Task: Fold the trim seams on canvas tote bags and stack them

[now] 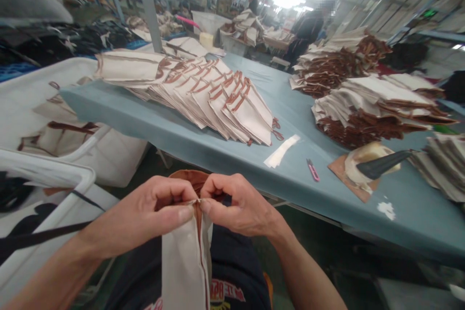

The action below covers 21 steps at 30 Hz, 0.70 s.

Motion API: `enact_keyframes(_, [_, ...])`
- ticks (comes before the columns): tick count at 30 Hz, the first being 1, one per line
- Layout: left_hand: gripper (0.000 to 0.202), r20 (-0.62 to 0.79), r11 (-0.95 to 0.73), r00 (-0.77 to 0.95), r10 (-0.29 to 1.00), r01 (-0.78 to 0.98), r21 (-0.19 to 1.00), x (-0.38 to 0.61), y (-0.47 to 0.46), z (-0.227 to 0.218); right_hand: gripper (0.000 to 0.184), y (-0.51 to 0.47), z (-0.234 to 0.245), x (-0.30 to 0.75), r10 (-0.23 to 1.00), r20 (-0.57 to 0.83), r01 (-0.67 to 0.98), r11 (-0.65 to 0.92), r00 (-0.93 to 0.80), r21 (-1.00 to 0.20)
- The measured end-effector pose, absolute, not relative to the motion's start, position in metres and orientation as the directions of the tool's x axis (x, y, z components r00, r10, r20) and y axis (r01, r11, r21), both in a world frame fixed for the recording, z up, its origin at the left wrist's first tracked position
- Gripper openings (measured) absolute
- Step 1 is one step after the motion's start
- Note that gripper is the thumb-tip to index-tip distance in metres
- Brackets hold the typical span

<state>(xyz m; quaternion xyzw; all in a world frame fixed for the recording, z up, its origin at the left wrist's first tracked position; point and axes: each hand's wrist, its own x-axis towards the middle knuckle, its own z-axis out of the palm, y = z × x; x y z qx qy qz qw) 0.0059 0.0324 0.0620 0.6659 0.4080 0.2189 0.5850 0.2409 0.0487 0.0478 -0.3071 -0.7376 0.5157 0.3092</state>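
Note:
Between my hands, close to my body, hangs a cream fabric piece (181, 261) with brown edging running down its length. My left hand (156, 210) pinches its top edge between thumb and fingers. Right beside it, my right hand (236, 203) pinches the same edge, the two sets of fingertips almost touching. Behind the fingers a brown part (187, 174) shows, partly hidden by the hands. On the table ahead lies a fanned row of similar cream pieces with brown trim (203, 92).
On the blue-covered table (174, 143) are white strips (281, 151), pink thread snips (313, 170), and a glue container with a dark-handled brush (381, 164). Stacked pieces (378, 106) stand at right. White bins (119, 155) flank the left. A person (307, 29) stands in the background.

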Motion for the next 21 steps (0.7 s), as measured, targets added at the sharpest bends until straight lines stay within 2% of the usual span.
enact_keyframes(2, [0.039, -0.200, 0.015, 0.562, 0.803, 0.315, 0.949, 0.006, 0.032, 0.063, 0.019, 0.048, 0.048, 0.242, 0.764, 0.148, 0.121, 0.283, -0.628, -0.951])
enact_keyframes(8, [0.041, -0.123, -0.102, 0.594, 0.795, 0.331, 0.938, 0.010, 0.031, 0.068, 0.026, 0.046, 0.043, 0.248, 0.759, 0.157, 0.104, 0.284, -0.632, -0.953])
enact_keyframes(13, [0.032, 0.000, -0.287, 0.517, 0.856, 0.475, 0.832, 0.020, 0.029, 0.073, 0.022, 0.044, 0.041, 0.250, 0.770, 0.202, 0.105, 0.329, -0.605, -0.938])
enact_keyframes(16, [0.036, 0.070, -0.388, 0.536, 0.841, 0.508, 0.769, 0.025, 0.030, 0.080, 0.022, 0.043, 0.040, 0.250, 0.774, 0.214, 0.131, 0.356, -0.596, -0.925])
enact_keyframes(18, [0.040, 0.076, -0.406, 0.555, 0.829, 0.501, 0.764, 0.027, 0.032, 0.081, 0.024, 0.043, 0.039, 0.251, 0.775, 0.214, 0.139, 0.361, -0.594, -0.922])
enact_keyframes(21, [0.040, 0.052, -0.335, 0.536, 0.843, 0.445, 0.830, 0.027, 0.031, 0.076, 0.025, 0.042, 0.040, 0.252, 0.764, 0.261, 0.148, 0.420, -0.590, -0.896])
